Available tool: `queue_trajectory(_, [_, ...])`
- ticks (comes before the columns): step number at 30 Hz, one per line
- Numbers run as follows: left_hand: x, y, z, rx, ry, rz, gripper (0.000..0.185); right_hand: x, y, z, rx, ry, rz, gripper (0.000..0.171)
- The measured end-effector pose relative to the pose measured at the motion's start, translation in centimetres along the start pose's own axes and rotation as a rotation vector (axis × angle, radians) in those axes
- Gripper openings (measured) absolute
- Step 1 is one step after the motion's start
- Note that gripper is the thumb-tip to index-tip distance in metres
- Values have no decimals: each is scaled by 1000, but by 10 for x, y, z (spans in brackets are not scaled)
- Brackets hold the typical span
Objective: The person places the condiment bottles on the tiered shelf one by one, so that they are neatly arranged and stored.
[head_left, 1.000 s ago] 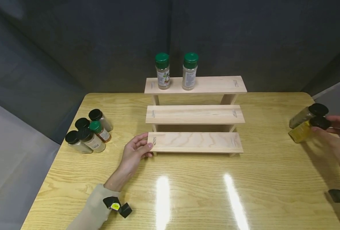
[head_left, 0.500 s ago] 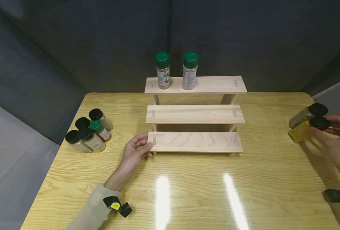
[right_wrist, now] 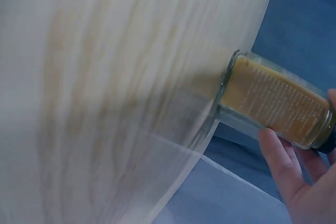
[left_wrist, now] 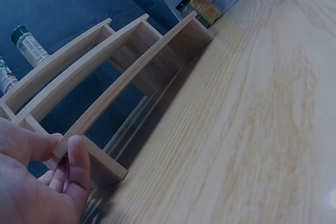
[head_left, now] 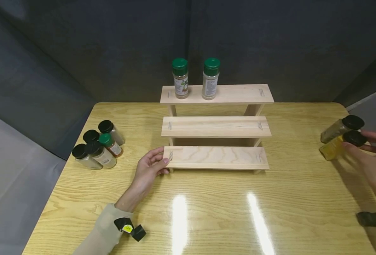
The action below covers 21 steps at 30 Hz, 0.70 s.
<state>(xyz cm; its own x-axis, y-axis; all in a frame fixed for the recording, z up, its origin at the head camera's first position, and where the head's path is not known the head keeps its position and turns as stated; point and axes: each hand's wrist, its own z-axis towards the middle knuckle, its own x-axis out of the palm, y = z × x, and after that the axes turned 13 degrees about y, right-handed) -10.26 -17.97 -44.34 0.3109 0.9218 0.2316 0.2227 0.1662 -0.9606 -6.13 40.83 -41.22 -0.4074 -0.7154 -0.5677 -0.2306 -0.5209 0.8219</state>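
Observation:
My right hand (head_left: 370,156) grips a yellow spice jar (head_left: 335,146) by its black lid at the table's right edge; the jar (right_wrist: 275,102) stands on the table, with my fingers at its lid end in the right wrist view. A second black-lidded jar (head_left: 340,128) stands just behind it. My left hand (head_left: 149,166) holds the left end of the lowest step of a three-step wooden rack (head_left: 216,126), thumb on top (left_wrist: 79,163). Two green-lidded jars (head_left: 180,78) (head_left: 210,78) stand on the top step.
A cluster of several jars (head_left: 97,145), black-lidded and one green-lidded, stands near the table's (head_left: 207,212) left edge. Dark curtain walls close the back and sides. Wrist cameras sit on both sleeves.
The right hand has shifted slightly on the yellow jar's lid; the jar stays about where it was. The left hand has not moved.

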Motion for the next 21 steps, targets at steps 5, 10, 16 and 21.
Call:
queue_trajectory(5, [1, -1, 0, 5, -5, -3, 52, -1, 5, -7, -73, -29, 46, 56])
queue_trajectory(10, [1, -2, 0, 6, -7, -3, 52, 0, 14, -12, -287, -64, 73, 53])
queue_trajectory(16, [1, -2, 1, 3, -10, -3, 52, -4, 43, -27, -232, -34, 18, 52])
queue_trajectory(21, [1, -1, 0, -3, -8, 1, 52, -2, 69, -34, -349, -19, 40, 52])
